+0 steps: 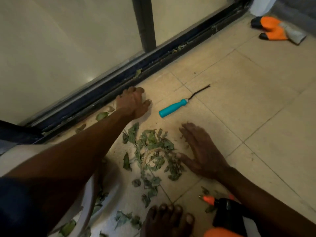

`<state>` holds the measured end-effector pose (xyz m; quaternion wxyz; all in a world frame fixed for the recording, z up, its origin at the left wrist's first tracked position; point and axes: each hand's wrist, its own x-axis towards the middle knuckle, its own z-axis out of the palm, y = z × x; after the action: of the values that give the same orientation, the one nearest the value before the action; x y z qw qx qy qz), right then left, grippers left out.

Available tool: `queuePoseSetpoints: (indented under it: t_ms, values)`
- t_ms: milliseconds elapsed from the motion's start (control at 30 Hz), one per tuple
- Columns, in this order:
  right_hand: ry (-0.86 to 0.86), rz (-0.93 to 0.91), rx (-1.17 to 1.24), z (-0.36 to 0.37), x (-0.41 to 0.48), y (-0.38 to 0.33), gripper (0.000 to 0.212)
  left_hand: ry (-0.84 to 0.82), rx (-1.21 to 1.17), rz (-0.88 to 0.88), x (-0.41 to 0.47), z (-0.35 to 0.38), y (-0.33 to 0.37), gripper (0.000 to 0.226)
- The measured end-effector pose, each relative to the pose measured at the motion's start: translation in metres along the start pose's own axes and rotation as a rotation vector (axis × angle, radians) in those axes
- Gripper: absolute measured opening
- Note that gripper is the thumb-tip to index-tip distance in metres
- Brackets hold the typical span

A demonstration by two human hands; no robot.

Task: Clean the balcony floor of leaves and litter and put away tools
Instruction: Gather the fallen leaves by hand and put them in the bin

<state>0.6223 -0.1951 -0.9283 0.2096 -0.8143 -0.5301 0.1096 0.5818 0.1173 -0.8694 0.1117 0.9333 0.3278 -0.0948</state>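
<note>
The left hand [133,104] rests at the floor's door-track edge, fingers loosely bent, tips down. The leaf pile [152,151] lies mid-floor. The teal-handled tool [172,108] lies diagonally, its wire tip pointing toward the far right corner. The right hand [203,151] lies flat beside the leaves, fingers spread.
</note>
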Motion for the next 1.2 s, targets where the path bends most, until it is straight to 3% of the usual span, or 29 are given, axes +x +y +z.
queuePoseSetpoints:
  t_ms: [100,233,433,633,767,900,1033,1200]
  values:
    - [0.031,0.112,-0.127,-0.017,-0.032,0.029,0.095,0.112,-0.232,-0.139,-0.042,0.025,-0.014,0.063]
    - [-0.073,0.242,-0.222,-0.024,-0.058,0.050,0.106,0.121,-0.296,-0.190,-0.094,0.049,-0.032,0.065]
    - [-0.251,-0.004,-0.353,0.000,-0.010,0.005,0.109,0.103,-0.475,-0.193,-0.139,0.078,-0.033,0.083]
    - [-0.225,-0.148,-0.223,0.038,0.022,-0.046,0.096,0.029,-0.507,0.108,-0.178,0.088,-0.017,0.076]
    - [-0.130,-0.112,-0.136,0.044,0.026,-0.053,0.091,0.165,-0.375,-0.138,-0.147,0.070,-0.027,0.082]
    - [-0.099,-0.122,-0.116,0.046,0.024,-0.050,0.084,0.128,-0.389,-0.423,-0.095,0.044,-0.055,0.088]
    - [-0.098,-0.113,-0.073,0.045,0.025,-0.049,0.083,0.029,-0.287,-0.288,-0.068,0.044,-0.076,0.079]
    - [-0.071,-0.103,-0.008,0.044,0.024,-0.050,0.086,-0.035,-0.268,0.017,-0.126,0.064,-0.033,0.079]
